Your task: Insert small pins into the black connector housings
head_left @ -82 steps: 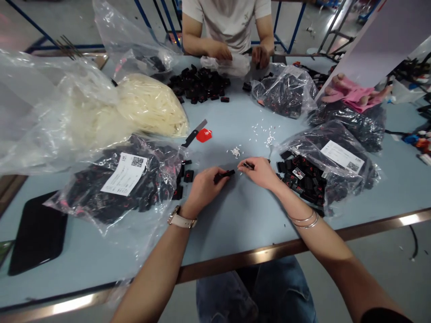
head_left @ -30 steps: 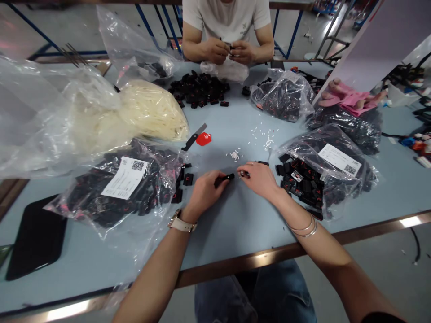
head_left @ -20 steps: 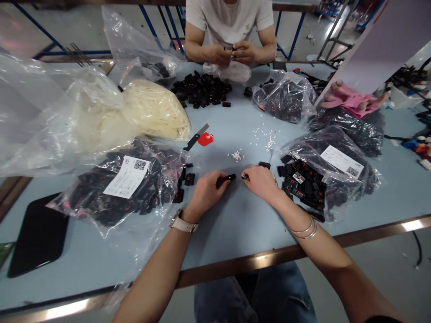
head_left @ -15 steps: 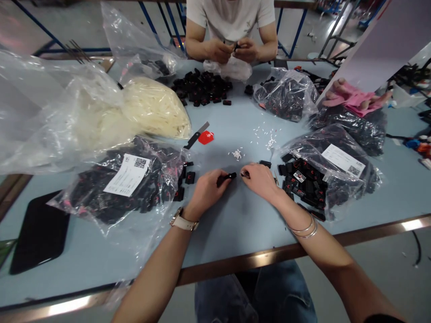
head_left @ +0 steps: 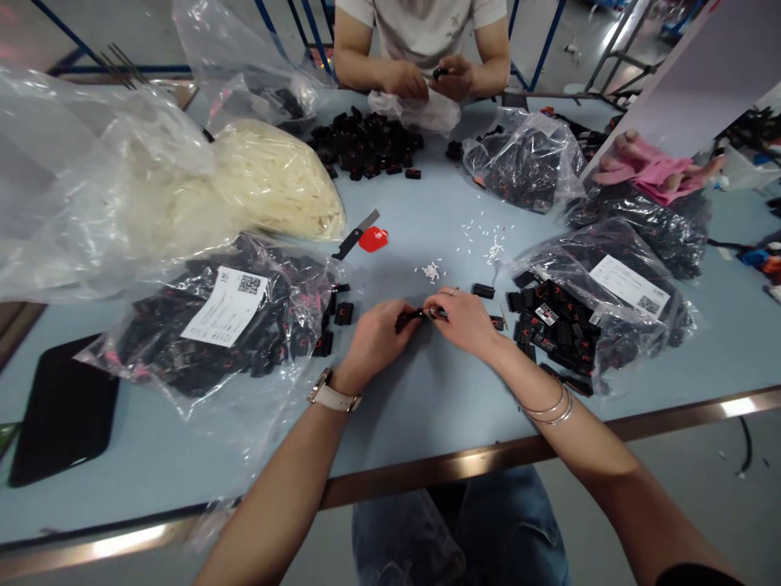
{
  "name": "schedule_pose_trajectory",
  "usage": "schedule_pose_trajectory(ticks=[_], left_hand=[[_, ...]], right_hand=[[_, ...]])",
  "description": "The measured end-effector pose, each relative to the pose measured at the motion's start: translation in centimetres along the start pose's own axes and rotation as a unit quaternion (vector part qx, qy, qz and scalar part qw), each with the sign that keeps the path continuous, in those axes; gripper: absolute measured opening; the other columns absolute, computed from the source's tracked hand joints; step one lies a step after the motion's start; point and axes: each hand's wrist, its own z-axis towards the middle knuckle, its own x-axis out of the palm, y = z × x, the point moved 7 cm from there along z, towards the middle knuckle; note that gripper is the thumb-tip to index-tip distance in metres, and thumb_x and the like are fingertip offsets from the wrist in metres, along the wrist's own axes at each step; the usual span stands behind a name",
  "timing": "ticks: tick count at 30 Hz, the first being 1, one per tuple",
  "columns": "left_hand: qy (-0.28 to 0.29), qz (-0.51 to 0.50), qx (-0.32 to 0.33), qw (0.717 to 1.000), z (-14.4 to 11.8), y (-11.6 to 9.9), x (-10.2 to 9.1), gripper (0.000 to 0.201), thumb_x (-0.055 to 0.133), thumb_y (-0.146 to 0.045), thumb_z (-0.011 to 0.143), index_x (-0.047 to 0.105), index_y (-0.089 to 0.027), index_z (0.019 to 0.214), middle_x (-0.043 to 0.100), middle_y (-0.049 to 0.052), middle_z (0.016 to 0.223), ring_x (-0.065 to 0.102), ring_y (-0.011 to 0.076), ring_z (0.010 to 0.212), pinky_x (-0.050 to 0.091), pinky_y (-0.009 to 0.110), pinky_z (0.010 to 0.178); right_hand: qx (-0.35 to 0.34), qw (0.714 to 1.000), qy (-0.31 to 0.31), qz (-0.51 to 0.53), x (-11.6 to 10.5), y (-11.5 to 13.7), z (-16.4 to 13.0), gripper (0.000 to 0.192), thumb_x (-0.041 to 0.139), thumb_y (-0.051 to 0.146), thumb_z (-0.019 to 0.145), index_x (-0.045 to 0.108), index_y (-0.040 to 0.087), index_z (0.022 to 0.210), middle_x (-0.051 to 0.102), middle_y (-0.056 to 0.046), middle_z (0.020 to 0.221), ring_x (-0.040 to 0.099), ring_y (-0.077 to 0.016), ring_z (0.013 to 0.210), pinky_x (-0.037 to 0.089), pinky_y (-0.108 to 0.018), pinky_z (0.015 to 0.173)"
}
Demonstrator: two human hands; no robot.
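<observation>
My left hand (head_left: 379, 335) is closed around a small black plastic connector (head_left: 417, 315), its end sticking out past the fingertips. My right hand (head_left: 469, 321) meets it from the other side in a pinch; whatever lies between those fingers is too small to make out. Just beyond both hands is a little pile of tiny white plastic pieces (head_left: 432, 270), with more white bits (head_left: 495, 247) scattered farther off. One loose black connector (head_left: 484, 290) rests beside my right hand, near a heap of black connectors with red parts (head_left: 558, 325).
Bags of black parts lie at left (head_left: 183, 358) and right (head_left: 647, 325), with a bag of cream-coloured strips (head_left: 281, 183) behind. A black-handled knife (head_left: 351, 242) touches a red tag (head_left: 373, 238). Across the table, a co-worker's hands (head_left: 406, 79) handle a dark piece near a black pile (head_left: 366, 146).
My right hand has moved left, closing the gap to the connector in my left hand. The co-worker's hands have drawn apart. The view has shifted slightly.
</observation>
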Motion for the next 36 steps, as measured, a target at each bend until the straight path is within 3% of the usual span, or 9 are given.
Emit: schedule_pose_trajectory(ticks=[7,18,21,24,28,30,33,36], left_hand=[[0.004,-0.002,-0.005,1.0,0.0,-0.1,0.0,0.007,0.057,-0.024,0.083,0.06,-0.018,0.085,0.068,0.004,0.081,0.061,0.0181,0.073,0.046,0.029,0.067],[0.013,-0.004,-0.022,1.0,0.1,0.2,0.0,0.006,0.056,-0.019,0.081,0.061,-0.017,0.085,0.068,0.005,0.082,0.062,0.0195,0.075,0.046,0.03,0.067],[0.015,-0.01,-0.025,1.0,0.1,0.1,-0.1,0.006,0.056,-0.02,0.081,0.06,-0.017,0.084,0.068,0.005,0.081,0.062,0.0191,0.074,0.045,0.029,0.066],[0.015,-0.014,-0.03,0.999,0.1,0.1,-0.2,0.009,0.057,-0.025,0.082,0.06,-0.017,0.083,0.068,0.005,0.079,0.061,0.0186,0.071,0.045,0.029,0.065],[0.019,-0.02,-0.039,0.999,0.1,0.2,-0.2,0.012,0.057,-0.03,0.082,0.06,-0.018,0.084,0.067,0.004,0.077,0.06,0.0174,0.067,0.044,0.028,0.06],[0.023,-0.029,-0.04,0.999,0.0,0.3,-0.1,0.014,0.056,-0.031,0.083,0.06,-0.018,0.084,0.067,0.004,0.078,0.059,0.017,0.066,0.044,0.027,0.059],[0.021,-0.03,-0.042,0.998,0.0,0.4,-0.1,0.014,0.055,-0.031,0.082,0.06,-0.018,0.085,0.067,0.004,0.079,0.06,0.0169,0.067,0.044,0.027,0.059],[0.021,-0.018,-0.041,0.999,0.0,0.5,-0.1,0.014,0.056,-0.031,0.082,0.059,-0.018,0.084,0.067,0.004,0.078,0.059,0.0173,0.067,0.044,0.027,0.059]], right_hand=[[-0.008,0.998,0.03,-0.053,-0.2,0.7,-0.3,0.027,0.044,0.016,0.087,0.066,0.021,0.101,0.065,-0.004,0.098,0.059,-0.0151,0.086,0.034,-0.026,0.064],[-0.021,0.988,0.049,-0.142,0.6,1.6,-0.9,0.029,0.04,0.025,0.092,0.067,0.021,0.1,0.065,-0.007,0.098,0.059,-0.0161,0.075,0.031,-0.028,0.058],[-0.018,0.991,0.043,-0.126,0.3,1.6,-1.0,0.027,0.042,0.023,0.091,0.067,0.021,0.1,0.065,-0.006,0.096,0.059,-0.0155,0.073,0.032,-0.027,0.059],[-0.015,0.999,-0.001,-0.043,-0.8,1.3,-1.0,0.025,0.044,0.027,0.091,0.068,0.021,0.098,0.065,-0.004,0.09,0.059,-0.0145,0.076,0.036,-0.025,0.065],[-0.005,0.978,-0.189,0.092,-4.4,0.6,-1.6,0.042,0.032,0.039,0.096,0.067,0.017,0.091,0.063,-0.008,0.092,0.059,-0.0149,0.087,0.041,-0.025,0.077],[0.0,0.959,-0.25,0.135,-5.3,0.2,-2.1,0.053,0.025,0.045,0.096,0.067,0.017,0.083,0.063,-0.007,0.085,0.058,-0.0147,0.085,0.041,-0.026,0.077],[0.032,0.949,-0.251,0.19,-4.8,-0.3,-2.1,0.058,0.024,0.053,0.094,0.064,0.017,0.071,0.058,-0.002,0.062,0.054,-0.0123,0.065,0.04,-0.024,0.066],[0.051,0.942,-0.24,0.229,-3.6,-0.4,-2.0,0.056,0.032,0.058,0.09,0.06,0.017,0.064,0.055,0.0,0.056,0.047,-0.0097,0.053,0.037,-0.023,0.058]])
